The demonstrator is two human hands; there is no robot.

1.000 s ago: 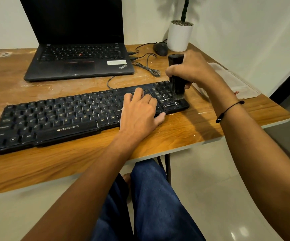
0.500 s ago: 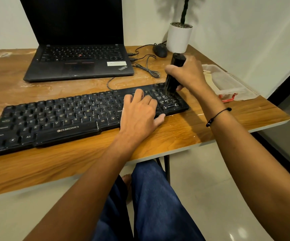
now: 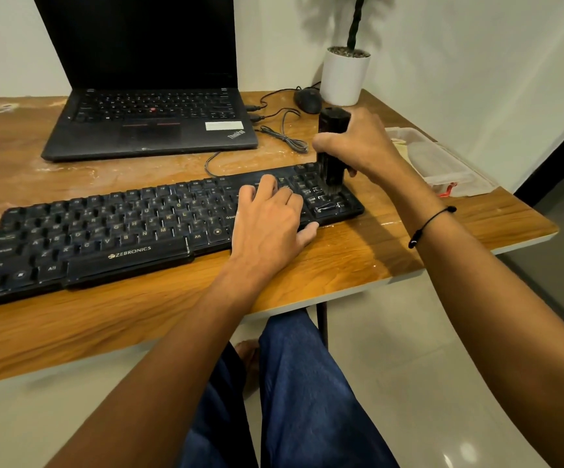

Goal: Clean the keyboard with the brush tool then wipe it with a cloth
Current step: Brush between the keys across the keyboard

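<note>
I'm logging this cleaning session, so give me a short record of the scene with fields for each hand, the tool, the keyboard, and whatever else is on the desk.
right hand: gripping the brush tool upright
brush tool: black, bristles down on the number pad keys
left hand: flat on the keyboard, beside the number pad
keyboard: black, lying on the wooden table
behind keyboard: open laptop, mouse, white plant pot
far right: clear plastic container
cloth: cannot tell

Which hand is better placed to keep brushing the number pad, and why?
The right hand. It already holds the brush tool upright, bristles down on the number pad at the right end of the keyboard. The left hand lies flat on the keys beside it, apparently steadying the keyboard.
</note>
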